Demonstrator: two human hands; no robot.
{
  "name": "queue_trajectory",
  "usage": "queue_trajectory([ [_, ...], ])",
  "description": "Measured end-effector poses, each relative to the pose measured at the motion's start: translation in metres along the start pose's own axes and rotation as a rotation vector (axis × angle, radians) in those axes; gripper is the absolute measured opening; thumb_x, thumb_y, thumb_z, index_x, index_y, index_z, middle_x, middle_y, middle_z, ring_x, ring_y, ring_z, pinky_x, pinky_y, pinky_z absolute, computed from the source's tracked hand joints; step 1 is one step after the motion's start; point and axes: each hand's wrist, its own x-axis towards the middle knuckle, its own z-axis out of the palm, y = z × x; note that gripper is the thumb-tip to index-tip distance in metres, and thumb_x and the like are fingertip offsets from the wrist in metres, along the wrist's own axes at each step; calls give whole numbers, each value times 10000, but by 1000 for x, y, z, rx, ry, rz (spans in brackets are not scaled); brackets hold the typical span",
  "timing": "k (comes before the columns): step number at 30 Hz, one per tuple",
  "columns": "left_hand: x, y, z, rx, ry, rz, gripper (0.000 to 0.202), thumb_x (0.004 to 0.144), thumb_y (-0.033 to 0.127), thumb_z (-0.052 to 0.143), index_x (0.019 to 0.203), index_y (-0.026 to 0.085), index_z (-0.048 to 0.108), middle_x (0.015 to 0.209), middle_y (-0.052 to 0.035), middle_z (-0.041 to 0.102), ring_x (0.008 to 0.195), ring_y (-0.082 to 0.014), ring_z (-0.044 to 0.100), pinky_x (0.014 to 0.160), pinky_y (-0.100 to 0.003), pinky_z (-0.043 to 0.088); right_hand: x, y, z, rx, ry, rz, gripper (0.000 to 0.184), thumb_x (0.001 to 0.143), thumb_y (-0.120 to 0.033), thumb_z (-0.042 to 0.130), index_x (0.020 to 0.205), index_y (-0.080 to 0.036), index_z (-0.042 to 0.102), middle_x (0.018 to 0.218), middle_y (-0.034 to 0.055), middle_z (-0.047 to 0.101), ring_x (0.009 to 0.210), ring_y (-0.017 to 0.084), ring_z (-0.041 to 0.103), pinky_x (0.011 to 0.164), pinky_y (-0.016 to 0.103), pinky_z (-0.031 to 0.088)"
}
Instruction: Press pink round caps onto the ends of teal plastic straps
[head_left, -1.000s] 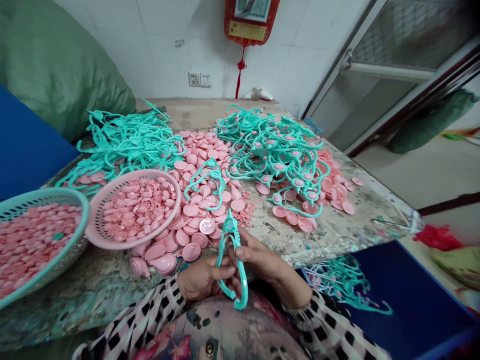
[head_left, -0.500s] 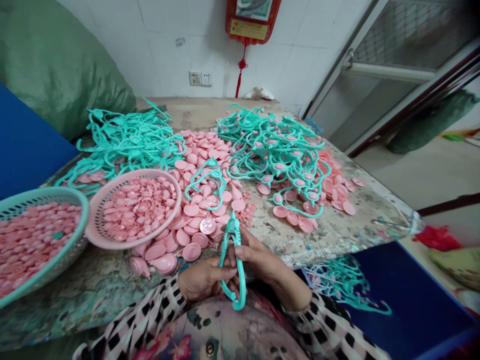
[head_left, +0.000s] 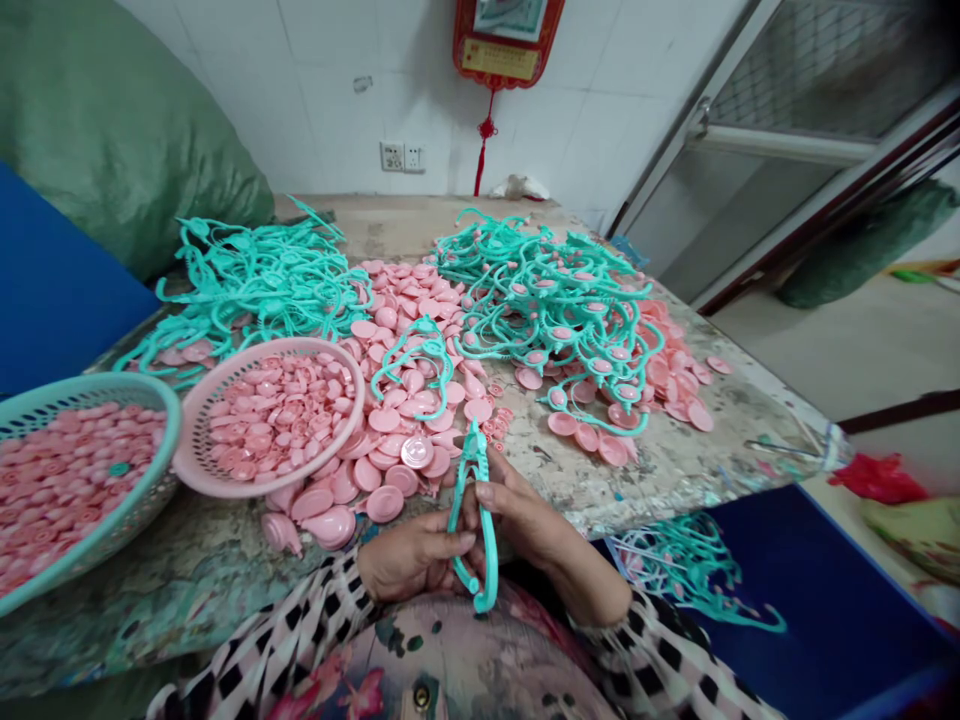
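Observation:
Upright between my hands is a teal toy stethoscope frame [head_left: 490, 560], its two curved arms pointing down toward my body and its narrow end up. My left hand [head_left: 411, 556] grips the left arm with thumb and fingers. Around the right arm, near the upper part, my right hand [head_left: 523, 512] is closed with its thumb in front. The fingertips behind the frame are partly hidden. Just beyond my hands, loose pink round plastic pieces [head_left: 385, 503] cover the table, with another teal frame [head_left: 415, 360] lying on them.
A pink basket [head_left: 185, 440] and a teal basket [head_left: 161, 470], both full of small pink parts, stand at left. Teal frames [head_left: 255, 270] are heaped behind them. At right lies a pile of teal frames with pink inserts [head_left: 555, 290]. Below the table edge, more teal pieces [head_left: 697, 565] rest on blue.
The teal frame has turned slightly in my hands and shifted a little to the right. Both hands keep their hold; the piles and baskets look the same.

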Motion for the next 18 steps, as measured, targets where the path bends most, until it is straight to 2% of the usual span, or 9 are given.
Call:
queue_trajectory([
  [5, 1, -2, -1, -40, -60, 23, 383, 744, 323, 728, 1037, 170, 534, 776, -60, 701, 695, -202, 694, 646, -300, 490, 0, -9, -1, -43, 53, -54, 632, 702, -422, 715, 1241, -230, 445, 843, 25, 627, 607, 131, 555, 542, 241, 447],
  [12, 0, 0, 1, -43, -48, 16, 409, 695, 261, 770, 1025, 169, 546, 788, -29, 686, 693, -183, 691, 693, -309, 489, 2, -9, 2, -64, 140, -77, 557, 724, -419, 699, 1201, -243, 473, 938, 42, 612, 571, 104, 533, 529, 236, 452],
  [18, 2, -3, -3, 8, -20, 20, 394, 742, 379, 711, 1013, 158, 530, 769, -66, 703, 673, -209, 699, 673, -313, 485, 4, -6, 2, -68, 125, -67, 634, 725, -483, 691, 1253, -258, 422, 976, 36, 594, 526, 78, 517, 443, 196, 416],
])
